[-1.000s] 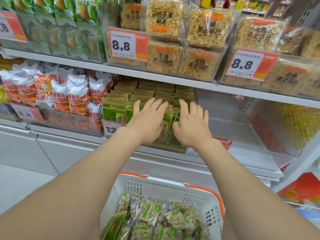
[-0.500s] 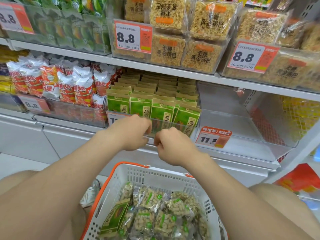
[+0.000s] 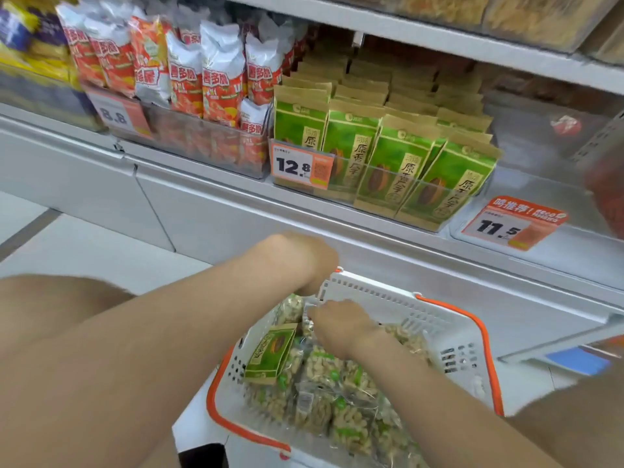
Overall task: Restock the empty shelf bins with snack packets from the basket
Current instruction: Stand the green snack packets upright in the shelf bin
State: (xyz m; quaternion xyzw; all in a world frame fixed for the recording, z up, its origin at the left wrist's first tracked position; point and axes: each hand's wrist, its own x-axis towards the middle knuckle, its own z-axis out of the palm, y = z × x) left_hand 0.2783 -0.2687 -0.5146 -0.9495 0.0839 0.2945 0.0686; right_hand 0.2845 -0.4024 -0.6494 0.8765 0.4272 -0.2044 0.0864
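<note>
While both hands work low at the white basket [image 3: 234, 366], the step in hand is the pick-up, not yet the stocking: the left hand [image 3: 297, 261] bends over the basket's far corner w/ its fingers out of sight by the rim, so I cannot tell if it grips anything; the right hand [image 3: 341, 324] is curled into the clear snack packets [image 3: 351, 430] heaped inside and seems to pinch the top edge of one, tho blur leaves that unsure. Next move, as I judge it: lift a packet free of the heap, carry it up & right to the empty bin [image 3: 540, 157] behind the 11.5 tag [image 3: 513, 224], stand it upright toward the back. Round about, l. to r.: red-and-white bags [image 3: 202, 79] fill the bin over the 8.8 tag [image 3: 118, 114]; a stray green pouch [image 3: 270, 352] lies on the heap just beside the right hand; matching green pouches [image 3: 388, 157] fill the bin behind the 12.8 tag [image 3: 300, 167]. In the way: the packets overlap, so one may drag its neighbours, and the bin's clear front wall plus the shelf above [image 3: 439, 38] leave a low opening.
</note>
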